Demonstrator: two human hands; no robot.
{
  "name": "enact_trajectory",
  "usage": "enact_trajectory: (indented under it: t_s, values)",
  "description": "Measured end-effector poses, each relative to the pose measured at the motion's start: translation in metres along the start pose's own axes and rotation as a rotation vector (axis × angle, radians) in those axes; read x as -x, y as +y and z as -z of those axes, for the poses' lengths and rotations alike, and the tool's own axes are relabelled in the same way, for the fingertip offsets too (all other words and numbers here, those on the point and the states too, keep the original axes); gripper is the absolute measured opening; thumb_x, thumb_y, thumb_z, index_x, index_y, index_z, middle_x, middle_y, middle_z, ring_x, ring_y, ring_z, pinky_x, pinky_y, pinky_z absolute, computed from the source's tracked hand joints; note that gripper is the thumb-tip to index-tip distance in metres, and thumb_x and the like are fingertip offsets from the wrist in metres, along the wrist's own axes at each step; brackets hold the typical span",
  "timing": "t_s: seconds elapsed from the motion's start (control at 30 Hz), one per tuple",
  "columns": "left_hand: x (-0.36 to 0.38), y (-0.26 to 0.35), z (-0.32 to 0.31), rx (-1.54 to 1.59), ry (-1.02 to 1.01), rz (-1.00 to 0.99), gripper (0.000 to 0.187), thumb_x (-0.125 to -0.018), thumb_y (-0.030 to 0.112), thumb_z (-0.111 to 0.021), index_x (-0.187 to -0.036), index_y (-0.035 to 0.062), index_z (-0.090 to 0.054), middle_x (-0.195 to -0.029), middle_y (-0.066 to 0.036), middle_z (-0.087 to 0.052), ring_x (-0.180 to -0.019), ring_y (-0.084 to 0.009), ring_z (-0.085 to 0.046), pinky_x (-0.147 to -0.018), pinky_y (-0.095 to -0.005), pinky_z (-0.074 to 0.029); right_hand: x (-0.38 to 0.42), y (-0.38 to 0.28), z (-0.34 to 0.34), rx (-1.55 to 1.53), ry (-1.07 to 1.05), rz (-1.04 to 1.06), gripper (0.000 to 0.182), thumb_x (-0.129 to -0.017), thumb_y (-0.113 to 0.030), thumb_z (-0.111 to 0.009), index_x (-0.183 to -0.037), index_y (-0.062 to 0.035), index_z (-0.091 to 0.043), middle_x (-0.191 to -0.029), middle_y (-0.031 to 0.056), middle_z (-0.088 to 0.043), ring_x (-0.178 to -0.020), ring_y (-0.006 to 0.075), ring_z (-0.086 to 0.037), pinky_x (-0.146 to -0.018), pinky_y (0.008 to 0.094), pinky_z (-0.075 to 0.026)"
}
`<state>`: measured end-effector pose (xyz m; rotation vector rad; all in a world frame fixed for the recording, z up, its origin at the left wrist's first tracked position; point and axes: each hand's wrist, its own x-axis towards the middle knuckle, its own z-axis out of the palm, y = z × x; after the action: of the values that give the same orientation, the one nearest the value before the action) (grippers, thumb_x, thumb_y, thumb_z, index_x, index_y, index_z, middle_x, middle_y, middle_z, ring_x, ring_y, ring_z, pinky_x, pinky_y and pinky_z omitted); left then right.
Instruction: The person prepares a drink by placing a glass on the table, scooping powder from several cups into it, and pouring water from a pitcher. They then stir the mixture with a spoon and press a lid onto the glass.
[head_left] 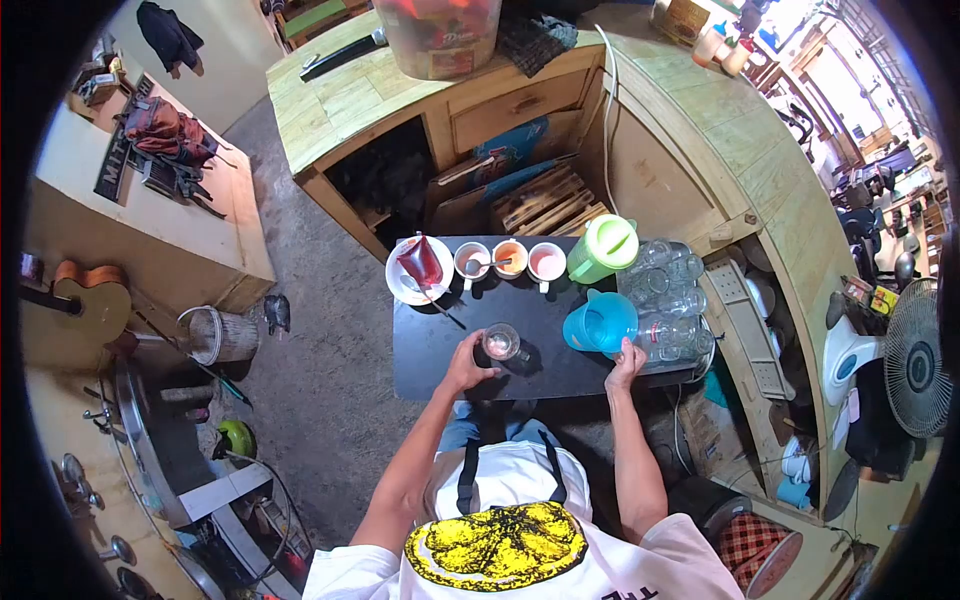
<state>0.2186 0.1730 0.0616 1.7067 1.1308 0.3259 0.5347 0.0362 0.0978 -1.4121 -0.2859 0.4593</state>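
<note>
My left hand (468, 365) curves round the near left side of a clear drinking glass (502, 343) on the black table (440, 365). My right hand (625, 366) grips the handle of a blue plastic pitcher (598, 322). The pitcher is to the right of the glass, apart from it. Three white cups (546, 263) stand in a row at the far edge, one with a spoon across it. Left of them, a white plate (405, 255) carries a red packet (421, 263) and a spoon. A light green lidded pitcher (603, 248) stands right of the cups.
Several clear glass mugs (668, 290) crowd the table's right end. Beyond the table is a wooden counter (350, 110) with a large bucket (440, 40) on it. A fan (915, 360) stands at the far right. A wicker basket (212, 335) is on the floor at left.
</note>
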Motion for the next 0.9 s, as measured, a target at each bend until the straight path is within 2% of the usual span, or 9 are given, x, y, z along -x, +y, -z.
enact_trajectory:
  t_s: [0.1, 0.27, 0.37, 0.47, 0.57, 0.77, 0.87, 0.9]
  values:
    - [-0.002, -0.003, -0.003, -0.004, -0.012, 0.017, 0.101, -0.057, 0.012, -0.093, -0.143, -0.0004, -0.043, -0.135, -0.018, -0.058, -0.125, -0.0311, -0.057, -0.107, -0.0397, -0.046, 0.007, 0.000, -0.003, -0.069, 0.065, -0.093, 0.047, -0.092, -0.027, -0.067, -0.060, -0.0181, -0.035, -0.058, -0.0076, -0.037, -0.051, 0.0044, -0.033, -0.050, 0.0253, -0.023]
    - [-0.003, 0.003, -0.001, 0.076, -0.052, 0.076, 0.093, -0.059, 0.006, -0.088, -0.141, 0.0003, -0.045, -0.130, -0.015, -0.062, -0.120, -0.0273, -0.060, -0.106, -0.0376, -0.047, 0.007, -0.004, 0.003, -0.062, -0.045, -0.110, 0.048, -0.094, -0.029, -0.067, -0.060, -0.0177, -0.035, -0.058, -0.0060, -0.039, -0.050, 0.0055, -0.036, -0.048, 0.0245, -0.025]
    - [-0.010, -0.009, 0.001, 0.208, -0.133, 0.142, 0.095, -0.059, 0.008, -0.090, -0.143, 0.0077, -0.047, -0.122, -0.013, -0.066, -0.110, -0.0281, -0.064, -0.103, -0.0389, -0.049, 0.005, -0.007, 0.006, -0.031, -0.123, -0.076, 0.047, -0.095, -0.030, -0.065, -0.060, -0.0162, -0.037, -0.057, -0.0057, -0.039, -0.051, 0.0055, -0.035, -0.048, 0.0252, -0.024]
    - [-0.021, -0.042, -0.008, 0.145, -0.103, 0.033, 0.091, -0.060, 0.006, -0.089, -0.141, 0.0086, -0.049, -0.124, -0.013, -0.067, -0.116, -0.0288, -0.063, -0.102, -0.0382, -0.049, 0.005, -0.008, 0.006, 0.017, -0.129, -0.035, 0.047, -0.096, -0.029, -0.064, -0.059, -0.0153, -0.037, -0.057, -0.0060, -0.037, -0.051, 0.0053, -0.033, -0.049, 0.0262, -0.022]
    - [-0.013, -0.008, 0.007, 0.056, -0.139, 0.132, 0.091, -0.061, 0.007, -0.089, -0.142, 0.0103, -0.049, -0.130, -0.013, -0.065, -0.125, -0.0300, -0.059, -0.105, -0.0383, -0.047, 0.003, 0.000, 0.008, 0.058, -0.106, 0.023, 0.048, -0.095, -0.029, -0.065, -0.059, -0.0160, -0.036, -0.057, -0.0056, -0.039, -0.051, 0.0053, -0.034, -0.049, 0.0259, -0.021]
    - [0.004, 0.012, 0.005, 0.213, -0.085, 0.135, 0.098, -0.067, 0.002, -0.085, -0.152, 0.0179, -0.041, -0.135, -0.013, -0.061, -0.088, -0.0203, -0.071, -0.078, -0.0336, -0.058, -0.001, 0.013, 0.011, 0.052, -0.041, 0.031, 0.048, -0.093, -0.028, -0.067, -0.059, -0.0164, -0.035, -0.057, -0.0073, -0.037, -0.051, 0.0046, -0.032, -0.049, 0.0266, -0.019]
    - [0.005, 0.003, -0.001, 0.206, 0.007, -0.004, 0.099, -0.071, -0.001, -0.082, -0.155, 0.0211, -0.037, -0.138, -0.013, -0.059, -0.072, -0.0140, -0.068, -0.066, -0.0298, -0.057, 0.004, 0.012, 0.010, 0.065, -0.036, 0.062, 0.049, -0.092, -0.027, -0.068, -0.058, -0.0163, -0.034, -0.057, -0.0080, -0.036, -0.051, 0.0040, -0.031, -0.049, 0.0272, -0.019]
    - [0.006, 0.008, 0.001, 0.213, -0.010, 0.026, 0.098, -0.071, -0.002, -0.082, -0.155, 0.0212, -0.037, -0.139, -0.013, -0.059, -0.073, -0.0150, -0.068, -0.067, -0.0308, -0.057, 0.005, 0.010, 0.010, 0.076, -0.039, 0.079, 0.049, -0.091, -0.026, -0.068, -0.058, -0.0162, -0.033, -0.057, -0.0082, -0.036, -0.051, 0.0039, -0.030, -0.049, 0.0274, -0.018]
